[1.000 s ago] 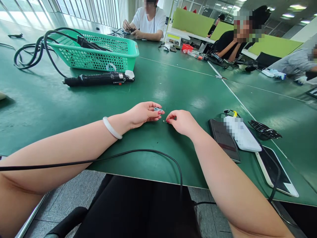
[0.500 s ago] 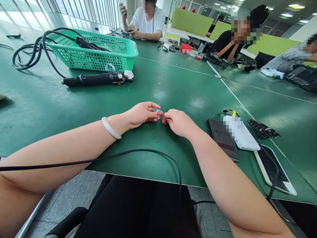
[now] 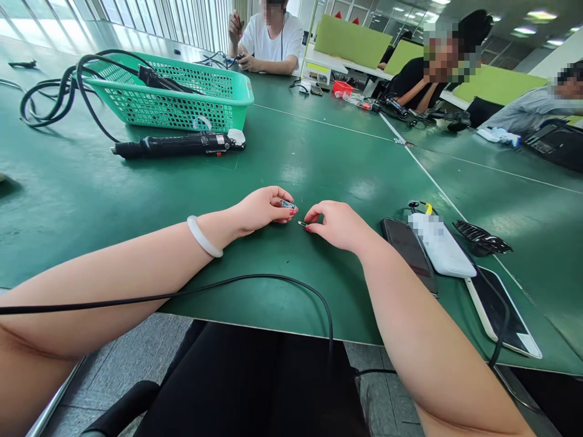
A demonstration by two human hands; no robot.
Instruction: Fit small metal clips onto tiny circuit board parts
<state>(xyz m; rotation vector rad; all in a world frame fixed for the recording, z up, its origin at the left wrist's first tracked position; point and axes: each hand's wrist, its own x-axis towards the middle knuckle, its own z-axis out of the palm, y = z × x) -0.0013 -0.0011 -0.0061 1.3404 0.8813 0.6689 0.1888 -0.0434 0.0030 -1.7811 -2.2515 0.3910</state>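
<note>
to your left, a green perforated basket (image 3: 245, 88) stands on the green surface (image 3: 328, 164), a long black tool (image 3: 177, 146) lying along its near side. to your right, you have a dark phone (image 3: 407, 247) next to a white device (image 3: 449, 249). across from you is a person in a white shirt (image 3: 273, 41), left of a red box (image 3: 341, 88).

- A small, bluish, finely patterned piece (image 3: 288, 204) is resting between thumb and fingers of the left hand (image 3: 264, 207), partly hidden.
- A tiny, slim, pale piece (image 3: 302, 223) is jutting from the right hand (image 3: 336, 224), near the other.
</note>
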